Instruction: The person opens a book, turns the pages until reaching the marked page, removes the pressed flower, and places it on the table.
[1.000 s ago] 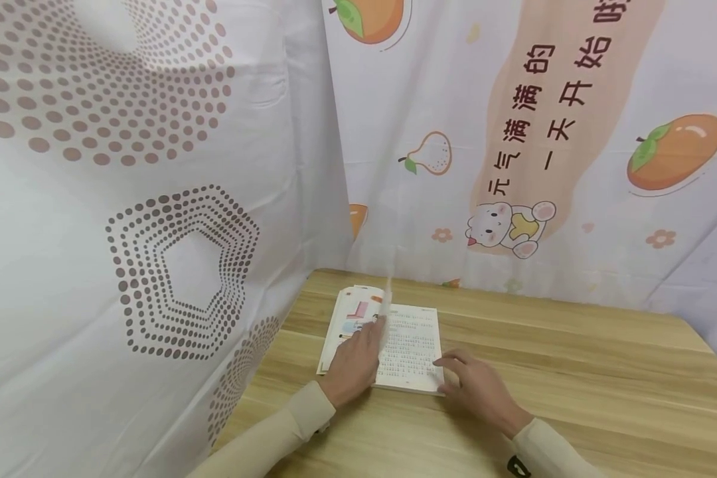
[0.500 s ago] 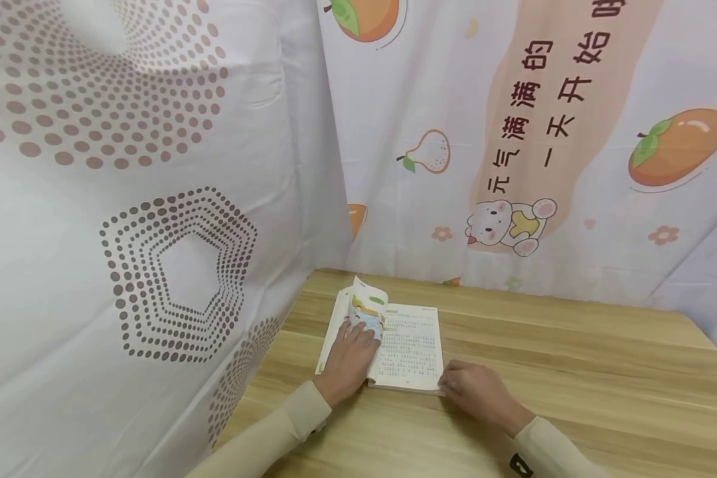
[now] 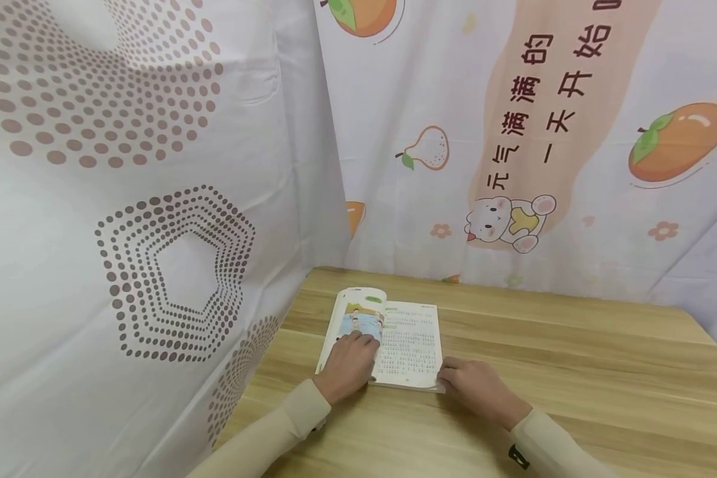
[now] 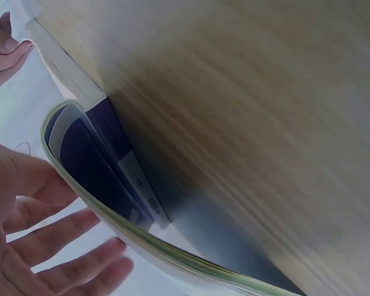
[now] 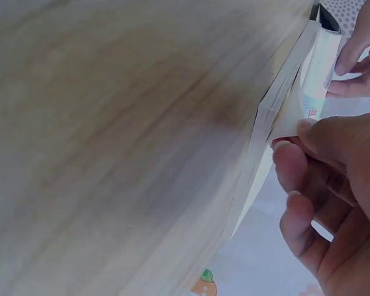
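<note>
Book: an open paperback (image 3: pixel 394 338) lies flat near the far left corner of the wooden worktop (image 3: pixel 573 372), close to the dotted curtain (image 3: pixel 155 232) — picture page on the left, text page on the right.
Left hand: the left hand (image 3: pixel 346 364) lies palm down on the left-hand page, fingers straight and spread, pressing the arched leaf flat; it grasps nothing. The left wrist view shows the fingers (image 4: pixel 61 243) extended over the pale page.
Right hand: the right hand (image 3: pixel 475 388) sits at the book's near right corner, knuckles up, wrist low on the worktop. In the right wrist view its thumb and forefinger (image 5: pixel 299 163) pinch the corner of a page lifted off the block.
Doing it well: my judgement — keep the left palm's pressure even near the spine so the book does not slide, and separate only a single leaf at the corner before lifting.
Backdrop: a fruit-print sheet (image 3: pixel 514 133) hangs behind the far edge.
</note>
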Available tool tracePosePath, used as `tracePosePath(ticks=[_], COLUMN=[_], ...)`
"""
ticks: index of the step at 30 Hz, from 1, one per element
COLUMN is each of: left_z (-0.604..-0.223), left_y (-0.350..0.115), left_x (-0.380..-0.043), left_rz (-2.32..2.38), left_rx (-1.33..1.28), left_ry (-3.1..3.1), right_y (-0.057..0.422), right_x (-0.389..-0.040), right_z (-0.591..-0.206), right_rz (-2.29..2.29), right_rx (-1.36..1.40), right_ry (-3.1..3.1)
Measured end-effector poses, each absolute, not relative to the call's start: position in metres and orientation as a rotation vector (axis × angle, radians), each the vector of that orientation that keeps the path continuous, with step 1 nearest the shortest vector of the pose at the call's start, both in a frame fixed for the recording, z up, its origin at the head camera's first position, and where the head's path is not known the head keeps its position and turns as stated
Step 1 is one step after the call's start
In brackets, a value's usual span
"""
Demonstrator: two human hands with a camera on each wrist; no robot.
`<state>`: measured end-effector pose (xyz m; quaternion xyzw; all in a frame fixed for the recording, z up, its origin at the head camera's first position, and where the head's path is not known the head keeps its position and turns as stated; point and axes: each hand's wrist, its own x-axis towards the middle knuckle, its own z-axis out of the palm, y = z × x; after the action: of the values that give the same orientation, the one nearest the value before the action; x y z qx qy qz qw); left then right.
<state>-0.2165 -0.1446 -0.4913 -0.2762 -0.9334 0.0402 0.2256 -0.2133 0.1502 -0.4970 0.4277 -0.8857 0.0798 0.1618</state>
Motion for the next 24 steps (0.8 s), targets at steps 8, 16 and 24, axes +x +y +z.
tracePosePath(ticks=[8, 16, 24], left_z=[-0.4926, -0.4944, -0.4993], left_y=[-0.141, -0.1401, -0.1393], left_x=[-0.2165, -0.2177, -0.2181], left_rz=[0.094, 0.116, 0.11], left_rx=[-0.8, -0.804, -0.836], left_ry=[-2.562, -2.527, -2.411], right_y=[0.1498, 0.1482, 0.1494], right_x=[-0.215, -0.2148, -0.2143], right_z=[-0.4984, -0.4944, -0.4937], right_rz=[0.217, 0.284, 0.408], right_rx=[1.213, 1.212, 1.181], right_ry=[-2.537, -2.544, -2.538])
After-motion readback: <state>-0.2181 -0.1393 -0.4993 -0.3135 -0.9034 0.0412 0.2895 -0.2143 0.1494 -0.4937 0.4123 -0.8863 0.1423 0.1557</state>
